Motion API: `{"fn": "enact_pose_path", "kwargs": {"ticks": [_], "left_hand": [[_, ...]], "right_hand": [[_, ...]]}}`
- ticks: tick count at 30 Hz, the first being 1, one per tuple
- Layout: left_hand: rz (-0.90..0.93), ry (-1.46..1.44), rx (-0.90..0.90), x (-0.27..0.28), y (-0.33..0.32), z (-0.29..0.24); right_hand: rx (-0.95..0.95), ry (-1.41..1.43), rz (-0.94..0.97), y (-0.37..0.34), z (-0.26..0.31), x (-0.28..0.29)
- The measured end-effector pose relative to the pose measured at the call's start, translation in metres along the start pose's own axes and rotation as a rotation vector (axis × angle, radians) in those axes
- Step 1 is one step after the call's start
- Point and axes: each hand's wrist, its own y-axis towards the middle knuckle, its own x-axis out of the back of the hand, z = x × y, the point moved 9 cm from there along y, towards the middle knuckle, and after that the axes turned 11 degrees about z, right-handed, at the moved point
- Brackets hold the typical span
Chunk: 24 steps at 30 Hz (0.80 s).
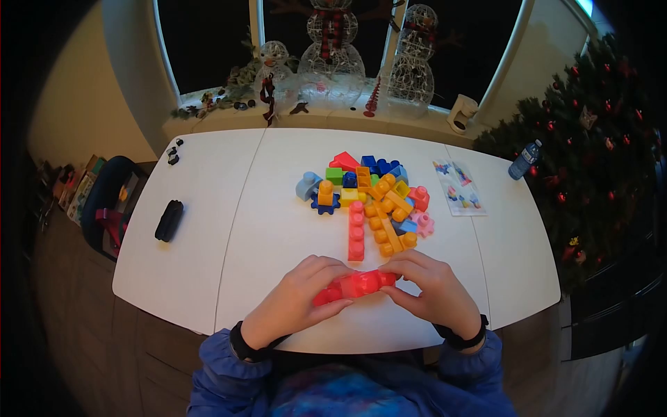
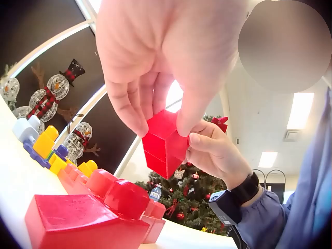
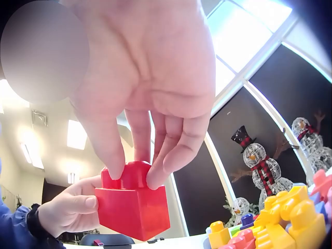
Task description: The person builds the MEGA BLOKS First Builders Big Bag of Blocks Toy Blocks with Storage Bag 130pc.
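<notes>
Both hands meet over the near side of the table around red toy building bricks [image 1: 365, 283]. My left hand [image 1: 306, 295] pinches a red brick [image 2: 165, 148] between thumb and fingers. From the other side my right hand [image 1: 434, 292] grips the studded end of the red brick [image 3: 134, 210], thumb and fingertips at its studs. In the left wrist view, another red brick [image 2: 78, 223] with rounded studs lies on the table below the left hand. Just beyond the hands, a long pinkish-red brick [image 1: 356, 233] lies with its row of studs up.
A pile of yellow, blue, green and pink bricks [image 1: 389, 201] sits mid-table. Right of it lies a printed picture sheet [image 1: 458, 187]; a water bottle [image 1: 524, 160] stands at the right edge. A black case [image 1: 169, 221] is on the left of the white table [image 1: 187, 278].
</notes>
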Motion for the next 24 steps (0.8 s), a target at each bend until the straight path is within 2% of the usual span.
{"fn": "enact_pose_path", "kwargs": {"ticks": [3,5,9,18,21,24], "left_hand": [[0.055,0.082,0.109,0.005,-0.001,0.004],[0.155,0.067,0.161,-0.004,-0.008,0.019],[0.254,0.02,0.185,-0.023,-0.012,0.041],[0.257,0.058,0.198,-0.027,-0.01,0.045],[0.243,0.06,0.175,-0.028,-0.008,0.044],[0.252,0.067,0.188,-0.03,-0.007,0.044]], "right_hand": [[-0.079,-0.032,0.026,-0.011,-0.009,-0.007],[-0.118,-0.009,0.074,-0.015,-0.015,-0.019],[-0.057,-0.075,0.17,-0.015,-0.021,-0.055],[-0.122,-0.147,0.147,-0.012,-0.028,-0.071],[-0.128,-0.102,0.117,-0.013,-0.028,-0.06],[-0.213,-0.142,0.083,-0.015,-0.033,-0.037]]}}
